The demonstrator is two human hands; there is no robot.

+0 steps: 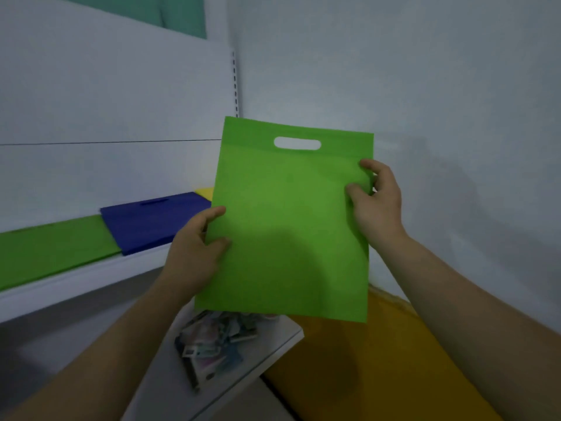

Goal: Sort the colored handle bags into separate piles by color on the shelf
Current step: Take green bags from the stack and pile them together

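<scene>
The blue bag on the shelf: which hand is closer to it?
Left. The left hand grips the held green bag by its left edge, just beside the blue bag. The right hand grips the opposite edge, on the far side from it.

One wide-angle camera on the person's head looks forward and down from close range, with lines bowed toward the edges. The forearms enter from the lower corners. The left hand (197, 253) and right hand (376, 202) sit mid-frame on either side of the green bag (288, 232). The shelf (76, 281) slants across the left, and a wall (425, 71) fills the upper right.
</scene>
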